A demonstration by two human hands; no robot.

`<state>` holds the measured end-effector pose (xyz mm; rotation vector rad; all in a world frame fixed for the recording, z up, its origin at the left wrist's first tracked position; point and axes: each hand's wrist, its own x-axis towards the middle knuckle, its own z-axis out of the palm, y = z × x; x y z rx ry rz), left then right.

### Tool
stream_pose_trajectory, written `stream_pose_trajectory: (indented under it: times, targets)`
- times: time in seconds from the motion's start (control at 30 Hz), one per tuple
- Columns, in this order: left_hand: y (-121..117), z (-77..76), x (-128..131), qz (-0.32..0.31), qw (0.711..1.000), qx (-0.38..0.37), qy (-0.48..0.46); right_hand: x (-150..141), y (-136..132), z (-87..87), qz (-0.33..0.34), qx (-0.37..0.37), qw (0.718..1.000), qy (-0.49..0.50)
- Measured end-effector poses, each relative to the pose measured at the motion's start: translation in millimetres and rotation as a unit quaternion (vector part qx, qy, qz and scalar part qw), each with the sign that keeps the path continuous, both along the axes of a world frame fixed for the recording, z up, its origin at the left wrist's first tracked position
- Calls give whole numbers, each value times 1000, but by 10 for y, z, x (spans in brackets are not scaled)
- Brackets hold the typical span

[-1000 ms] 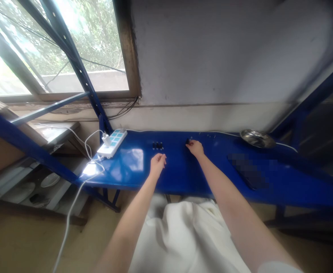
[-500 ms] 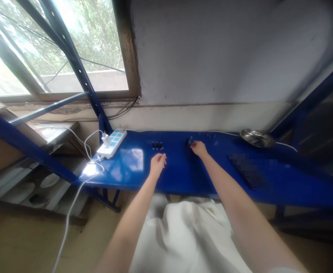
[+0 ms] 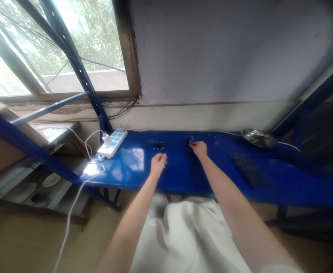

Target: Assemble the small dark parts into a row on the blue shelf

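My right hand point(image 3: 199, 148) reaches over the blue table point(image 3: 132, 176), its fingers pinched together beside a small dark piece point(image 3: 188, 141). Tiny pale bits point(image 3: 191, 139) lie just behind those fingertips. Whether the fingertips hold one of the bits is too small to tell. My left hand point(image 3: 158, 165) rests low above the table with curled fingers; anything inside them is hidden. Just beyond it stands a short row of small black pieces point(image 3: 157, 145) with pale ends.
A white power strip point(image 3: 113, 143) with a plugged-in charger lies at the left end, its cable hanging off the table. To the right are a shiny metal dish point(image 3: 258, 137) and a dark, blurred flat object point(image 3: 247, 170). Several tiny pieces point(image 3: 211, 135) are scattered near the wall.
My right hand has drawn slightly right, off the small dark piece it was gripping, and its fingertips now sit near the pale bits. The left hand has stayed in place.
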<state>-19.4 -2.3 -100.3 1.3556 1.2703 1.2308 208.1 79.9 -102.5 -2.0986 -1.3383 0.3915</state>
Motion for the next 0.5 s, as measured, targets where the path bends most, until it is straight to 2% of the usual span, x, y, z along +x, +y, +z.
stream_pose_trajectory:
  times: [0.3,0.5]
  targets:
    - [-16,8,-10,-3,1000,6,3,23,52,4,9,-12,1000,-9]
    - [1,-11,-4,1,1000,4,-3,98,58,44,67,-38,997,-13]
